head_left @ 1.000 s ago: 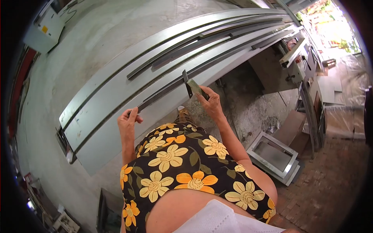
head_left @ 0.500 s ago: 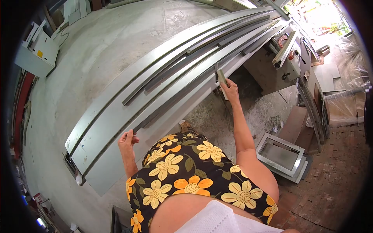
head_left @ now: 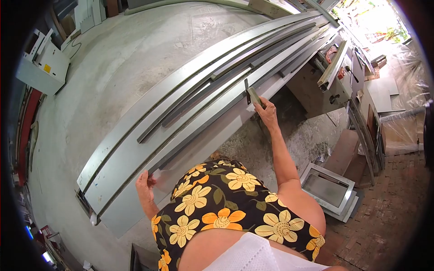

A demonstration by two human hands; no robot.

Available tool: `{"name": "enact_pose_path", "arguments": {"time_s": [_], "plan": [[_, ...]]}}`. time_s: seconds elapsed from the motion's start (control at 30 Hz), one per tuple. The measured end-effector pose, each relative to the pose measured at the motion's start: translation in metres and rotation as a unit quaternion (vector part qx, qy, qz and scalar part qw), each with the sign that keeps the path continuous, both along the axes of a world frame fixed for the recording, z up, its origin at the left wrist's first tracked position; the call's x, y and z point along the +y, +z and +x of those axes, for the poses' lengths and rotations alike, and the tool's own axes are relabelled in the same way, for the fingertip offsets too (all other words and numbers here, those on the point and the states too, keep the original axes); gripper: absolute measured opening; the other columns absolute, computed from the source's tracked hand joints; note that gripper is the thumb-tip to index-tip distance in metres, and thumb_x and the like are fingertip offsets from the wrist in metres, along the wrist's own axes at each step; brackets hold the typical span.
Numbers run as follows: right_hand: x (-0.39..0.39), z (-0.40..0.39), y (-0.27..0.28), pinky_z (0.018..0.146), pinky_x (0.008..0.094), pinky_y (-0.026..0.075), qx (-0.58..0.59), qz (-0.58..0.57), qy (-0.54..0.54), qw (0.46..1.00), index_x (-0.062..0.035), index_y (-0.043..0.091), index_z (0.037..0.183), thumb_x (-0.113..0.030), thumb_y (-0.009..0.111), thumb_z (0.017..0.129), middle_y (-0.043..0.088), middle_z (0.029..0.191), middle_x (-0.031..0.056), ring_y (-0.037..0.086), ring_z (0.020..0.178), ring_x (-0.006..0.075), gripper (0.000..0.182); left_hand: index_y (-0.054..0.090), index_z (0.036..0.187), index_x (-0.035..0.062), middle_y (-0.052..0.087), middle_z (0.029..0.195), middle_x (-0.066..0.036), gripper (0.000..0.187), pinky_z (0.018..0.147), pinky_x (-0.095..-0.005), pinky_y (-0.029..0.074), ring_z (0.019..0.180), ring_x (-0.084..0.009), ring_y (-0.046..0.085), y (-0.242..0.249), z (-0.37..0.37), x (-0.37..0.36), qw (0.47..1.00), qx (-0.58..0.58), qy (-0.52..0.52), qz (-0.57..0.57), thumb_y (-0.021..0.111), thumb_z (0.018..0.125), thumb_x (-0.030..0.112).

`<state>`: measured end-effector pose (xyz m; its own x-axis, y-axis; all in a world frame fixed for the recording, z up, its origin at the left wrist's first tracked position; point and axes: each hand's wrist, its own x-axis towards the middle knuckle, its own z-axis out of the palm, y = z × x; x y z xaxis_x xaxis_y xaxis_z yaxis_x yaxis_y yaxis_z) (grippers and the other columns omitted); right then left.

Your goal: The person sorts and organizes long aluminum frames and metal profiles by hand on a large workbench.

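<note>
My right hand (head_left: 267, 114) is closed around the thick, dull-coloured stock of a try square (head_left: 254, 96). The square's thin dark blade reaches across a long dark grey strip (head_left: 199, 136) near the table's near edge. At the strip's left end, my left hand (head_left: 145, 186) has its fingers curled against the tip, partly hiding it. The strip lies lengthwise on a long, pale metal-topped work table (head_left: 113, 169). Farther back on the same top lie more dark strips (head_left: 174, 110), roughly parallel to it.
Right of the table stands a machine or cabinet (head_left: 346, 77) with a long bar on it. Grey frames (head_left: 327, 187) and a brown board (head_left: 341, 151) lie on the floor at right. A white box-like unit (head_left: 45, 65) stands far left. Plastic sheeting (head_left: 402, 86) hangs at right.
The dark strip's left end has shifted a little left and toward me, along with my left hand. My right hand and the try square have moved slightly left; the blade now lies across the strip.
</note>
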<state>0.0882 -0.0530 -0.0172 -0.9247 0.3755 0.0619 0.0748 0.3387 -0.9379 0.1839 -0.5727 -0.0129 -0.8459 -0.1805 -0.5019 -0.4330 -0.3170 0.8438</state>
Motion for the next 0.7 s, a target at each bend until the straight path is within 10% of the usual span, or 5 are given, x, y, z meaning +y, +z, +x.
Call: {"name": "enact_pose_path", "arguments": {"time_s": [0.27,0.7], "plan": [[0.017,-0.029,-0.005,0.058,0.0253,0.054,-0.015,-0.339,0.041,0.94,0.001,0.058,0.112,-0.015,0.064,0.086,0.063,0.084,0.0052,0.065,0.067,0.0155,0.031,0.061,0.085,0.0036,0.063,0.072,-0.004,0.021,0.055,-0.0263,0.046,0.056,-0.0116,0.057,0.005,0.006,0.017,0.999,0.025,-0.022,-0.001,0.06,0.089,0.024],[0.051,-0.028,0.001,0.064,0.0265,0.054,-0.029,-0.331,0.069,0.941,0.0001,0.056,0.119,-0.021,0.063,0.087,0.063,0.096,0.0064,0.066,0.074,0.016,0.038,0.063,0.087,0.0007,0.063,0.067,-0.006,0.017,0.056,-0.0244,0.048,0.059,-0.0125,0.06,0.021,-0.061,0.149,0.987,0.052,-0.149,-0.024,0.064,0.087,0.018]]}}
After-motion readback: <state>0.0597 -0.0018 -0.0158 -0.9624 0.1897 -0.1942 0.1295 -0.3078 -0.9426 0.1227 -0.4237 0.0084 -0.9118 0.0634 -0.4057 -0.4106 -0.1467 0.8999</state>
